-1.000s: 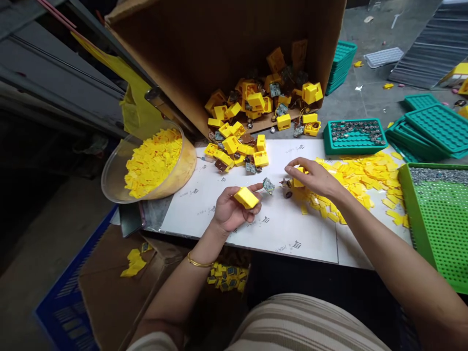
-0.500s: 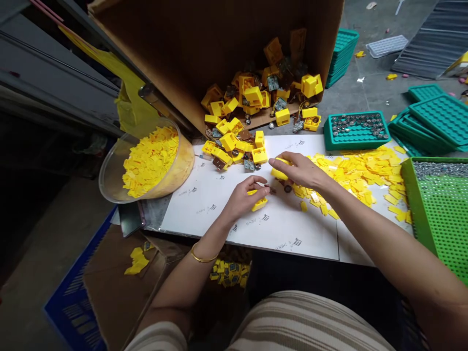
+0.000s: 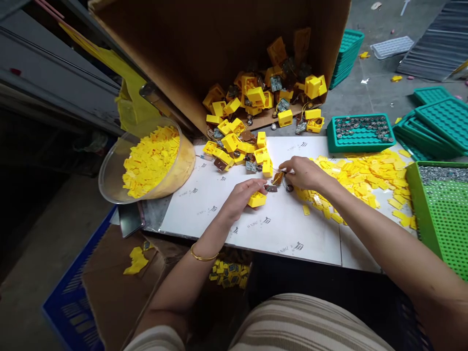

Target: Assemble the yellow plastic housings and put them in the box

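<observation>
Right, my left hand [image 3: 243, 195] is closed on a small yellow plastic housing block [image 3: 257, 199]. Thumb & fingers are clamped round it, and it sits low on the white printed board [image 3: 285, 229], about mid-table. My right hand [image 3: 305, 171] is just to the right and a bit farther off, thumb & forefinger pinched together on a tiny brown-and-metal wired part [image 3: 278, 177]. That part hangs just beyond the block, apart from it as far as I can tell. A small dark circuit piece [image 3: 271, 188] lies on the board btw the two, and a little dark round disc [image 3: 289, 187] sits just near of my right fingertips.

To do this bit well, I reckon:
- Pin the block flat w/ the left so it can't skate on the slick board (can't see from here which face is open).
- Grip the wired part by its body, not the thin leads, which look fine enough to bend or snag.
- Bring it in low & straight, w/ small moves only.
- Mind the loose heap of yellow housings and boards [image 3: 237, 148] just beyond the left hand.
- Mind the spread of flat yellow plastic chips [image 3: 365, 175] to the right too, since a wrist could easily drag a stray one in.
</observation>
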The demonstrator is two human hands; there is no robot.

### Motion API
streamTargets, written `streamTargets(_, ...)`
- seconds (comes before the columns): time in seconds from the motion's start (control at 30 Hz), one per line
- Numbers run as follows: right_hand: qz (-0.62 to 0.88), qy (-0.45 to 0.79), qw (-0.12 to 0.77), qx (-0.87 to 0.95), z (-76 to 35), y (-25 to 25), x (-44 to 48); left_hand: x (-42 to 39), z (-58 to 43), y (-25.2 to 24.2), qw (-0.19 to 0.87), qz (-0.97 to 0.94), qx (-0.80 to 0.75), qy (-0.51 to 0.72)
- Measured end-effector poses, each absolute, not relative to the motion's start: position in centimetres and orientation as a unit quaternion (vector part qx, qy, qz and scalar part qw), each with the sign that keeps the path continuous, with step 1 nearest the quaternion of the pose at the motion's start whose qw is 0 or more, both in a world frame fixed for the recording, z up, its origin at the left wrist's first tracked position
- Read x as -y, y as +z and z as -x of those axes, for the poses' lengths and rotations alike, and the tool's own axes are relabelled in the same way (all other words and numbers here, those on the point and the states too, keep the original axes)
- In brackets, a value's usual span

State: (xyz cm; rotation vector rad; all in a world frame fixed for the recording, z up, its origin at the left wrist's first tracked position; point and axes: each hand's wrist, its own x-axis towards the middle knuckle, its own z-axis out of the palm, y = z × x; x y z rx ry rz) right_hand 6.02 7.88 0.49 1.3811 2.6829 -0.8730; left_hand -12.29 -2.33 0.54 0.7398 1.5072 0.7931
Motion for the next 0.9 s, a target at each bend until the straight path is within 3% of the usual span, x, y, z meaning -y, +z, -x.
streamTargets(0.2,-0.450,-0.272,-0.007,-0.850,-6.0,-0.1,-8.2,2.8,12.0,1.1,0.587,-0.370,-0.643,0.323)
streamTargets(0.3,-0.455,-0.321,-0.058,-0.829,-6.7,0.9,-8.0,2.9,12.3,1.2,0.595,-0.348,-0.638,0.342)
streamTargets(0.43,-0.432,-0.343,-0.125,-0.824,-8.4,2.6,-5.7,3.8,12.5,1.2,0.697,-0.231,-0.570,0.368)
streamTargets(0.57,-0.395,-0.196,-0.037,-0.897,-10.6,2.2,-1.1,5.5,12.0,1.0,0.810,-0.121,-0.469,0.332)
streamTargets(0.7,-0.351,-0.145,0.040,-0.924,-12.5,0.6,2.9,7.3,11.0,1.0,0.808,-0.146,-0.476,0.314)
streamTargets(0.83,-0.358,-0.148,0.051,-0.920,-14.4,0.0,4.9,8.9,10.0,0.8,0.779,-0.181,-0.510,0.318)
streamTargets(0.9,-0.391,-0.188,0.014,-0.901,-15.4,0.0,5.4,9.5,9.7,0.6,0.787,-0.166,-0.506,0.313)
